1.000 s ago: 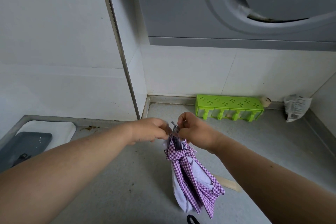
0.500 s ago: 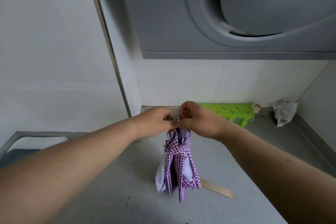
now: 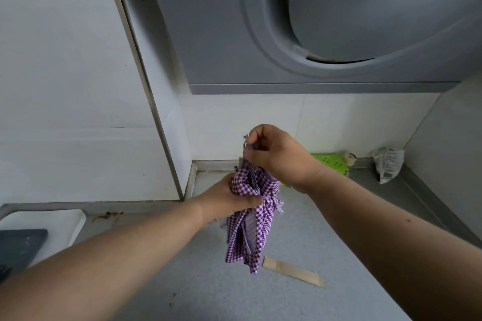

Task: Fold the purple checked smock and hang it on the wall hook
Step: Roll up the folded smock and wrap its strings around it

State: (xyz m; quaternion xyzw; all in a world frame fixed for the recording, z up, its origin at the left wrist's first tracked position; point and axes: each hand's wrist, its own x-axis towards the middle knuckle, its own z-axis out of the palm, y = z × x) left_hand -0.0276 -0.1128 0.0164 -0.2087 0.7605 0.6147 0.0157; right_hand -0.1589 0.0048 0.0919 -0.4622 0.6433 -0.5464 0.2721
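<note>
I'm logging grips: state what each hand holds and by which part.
Both hold the bundled purple checked cloth smock: the right hand pinches the grey loop at its top, and the left hand grips the upper bundle just below.

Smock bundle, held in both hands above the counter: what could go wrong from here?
1. The right hand pinches only a thin grey loop at the top of the smock; it could slip as the bundle goes up.
2. The left hand alone squeezes the folds together; once it lets go they may fall open.
3. No wall hook is in view, so the reach may be blind.
</note>
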